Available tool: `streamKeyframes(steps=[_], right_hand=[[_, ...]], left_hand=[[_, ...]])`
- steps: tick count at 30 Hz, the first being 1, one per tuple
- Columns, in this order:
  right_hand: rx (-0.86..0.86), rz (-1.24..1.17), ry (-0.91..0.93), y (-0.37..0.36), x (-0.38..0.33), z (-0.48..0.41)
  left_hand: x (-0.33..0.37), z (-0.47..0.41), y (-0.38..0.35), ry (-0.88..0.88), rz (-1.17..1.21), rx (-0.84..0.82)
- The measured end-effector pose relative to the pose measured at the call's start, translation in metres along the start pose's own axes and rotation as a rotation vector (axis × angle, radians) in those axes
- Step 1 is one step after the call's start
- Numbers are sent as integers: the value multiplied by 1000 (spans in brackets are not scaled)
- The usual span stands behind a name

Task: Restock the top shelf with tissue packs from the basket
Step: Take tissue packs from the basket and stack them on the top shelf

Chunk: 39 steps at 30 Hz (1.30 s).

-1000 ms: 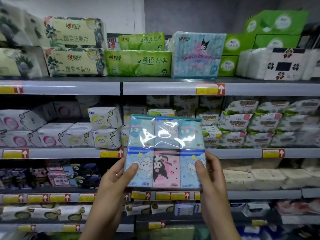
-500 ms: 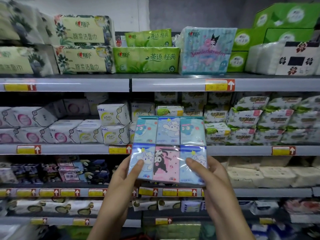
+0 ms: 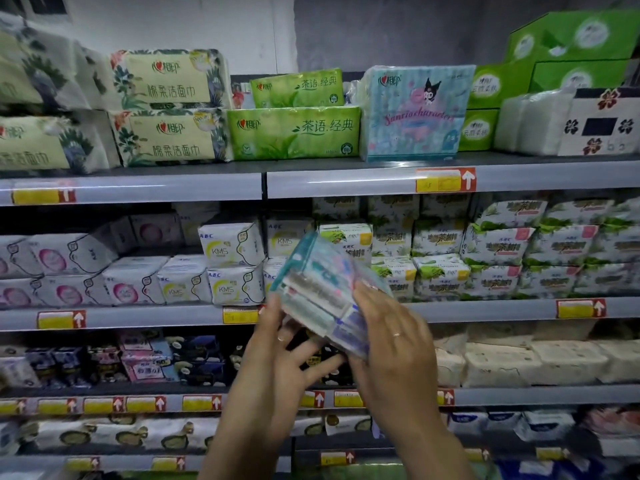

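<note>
Shelves full of packed paper goods are seen, one above the other. One tissue pack (image 3: 322, 292) is held in the air in front of the second shelf (image 3: 138, 318), below the top shelf (image 3: 346, 180) and apart from it. The pack is tilted and blurred, so its print cannot be read.

It is supported from below by the left hand (image 3: 277, 362), whose fingers are spread and nearly straight; the thumb is laid against the lower left edge. The lower right corner is gripped by the right hand (image 3: 391, 344): the fingers are laid over the face of the pack, and the thumb is hidden.

On the top shelf, a large blue cartoon pack (image 3: 414, 112) is placed above the held pack, a little to the right. Close on its left, two green packs (image 3: 294, 133) are stacked one on the other, and further left cream floral packs (image 3: 169, 136) are stacked in the same way. On its right, green boxes (image 3: 568, 39) and white flowered packs (image 3: 568, 123) are found. The front rail of the top shelf, with a yellow price label (image 3: 445, 180), is situated between the held pack and this row.

Behind the held pack, white pad packs (image 3: 232, 268) on the second shelf are partly covered by it.
</note>
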State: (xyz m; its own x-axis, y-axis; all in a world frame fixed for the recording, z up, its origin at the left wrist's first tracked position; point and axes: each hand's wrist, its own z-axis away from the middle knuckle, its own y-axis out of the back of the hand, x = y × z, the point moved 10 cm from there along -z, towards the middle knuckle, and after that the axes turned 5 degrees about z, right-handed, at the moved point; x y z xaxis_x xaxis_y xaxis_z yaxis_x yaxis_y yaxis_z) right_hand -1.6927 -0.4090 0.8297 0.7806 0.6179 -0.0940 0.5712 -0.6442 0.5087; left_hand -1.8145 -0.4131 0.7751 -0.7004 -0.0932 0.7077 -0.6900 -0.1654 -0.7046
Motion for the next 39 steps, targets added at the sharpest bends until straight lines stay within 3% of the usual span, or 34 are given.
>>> streamKeyframes(steps=[4,12,18,22,24,27,28,30,32,34,39], right_hand=[[-77,3,123,-4,-3,-5],[-50,28,106,-6,-16,7],[-36,101,189,-6,-2,6],[-151,56,135,-7,23,6],[-186,-158,-78,-4,42,8],[-133,-776,-795,-16,82,29],[-83,-904,-1020,-27,92,45],[-194,-1060,-1404,-51,90,70],[-389,-1371,-1572,-72,67,79],[-475,-1594,-1682,-87,50,74],[-332,-1826,-1592,-83,53,51]], left_hand=[[-3,-4,-3,55,48,25],[-14,-20,-2,18,-121,85],[-20,-31,2,-43,14,177],[-24,-36,-2,-80,162,212],[-20,-38,-1,-156,188,267],[-15,-39,-2,-279,192,337],[-14,-39,-3,-311,197,354],[-15,-39,-4,-367,230,372],[-17,-40,-8,-398,216,357],[-21,-43,-12,-413,178,320],[-32,-47,-18,-418,107,212]])
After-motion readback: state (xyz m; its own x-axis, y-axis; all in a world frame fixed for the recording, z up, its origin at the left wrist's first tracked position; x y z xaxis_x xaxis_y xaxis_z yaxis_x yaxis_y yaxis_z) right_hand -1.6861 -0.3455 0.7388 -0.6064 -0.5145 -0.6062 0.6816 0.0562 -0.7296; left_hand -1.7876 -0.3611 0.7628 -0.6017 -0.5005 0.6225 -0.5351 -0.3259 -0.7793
